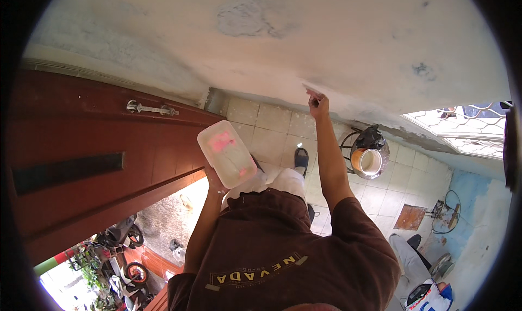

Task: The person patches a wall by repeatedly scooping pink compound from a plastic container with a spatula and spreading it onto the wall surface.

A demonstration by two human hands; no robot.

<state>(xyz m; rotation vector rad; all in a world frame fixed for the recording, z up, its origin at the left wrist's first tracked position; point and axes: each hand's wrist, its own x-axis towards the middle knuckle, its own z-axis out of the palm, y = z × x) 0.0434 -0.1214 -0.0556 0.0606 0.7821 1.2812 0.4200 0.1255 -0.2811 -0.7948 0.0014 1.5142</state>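
My left hand point(213, 176) supports a translucent rectangular plastic container point(230, 163) from below and its left side. Pink smears and some pink paste lie inside it. At the wall point(348, 50), my right hand point(319, 107) is closed round a small flat reddish scraper point(311, 90), whose edge meets the plaster. A paler smear shows on the surface by that edge. Most of the scraper's grip is hidden by my fingers. Farther up the wall is a rough grey patch point(242, 15).
A brown door point(98, 137) with a metal handle point(152, 109) stands open at left, motorbikes point(136, 273) beyond it. On the right, a round stool point(354, 142) carries an open tub point(371, 162) and a black bag point(371, 137). Another person's legs point(405, 256) show at lower right.
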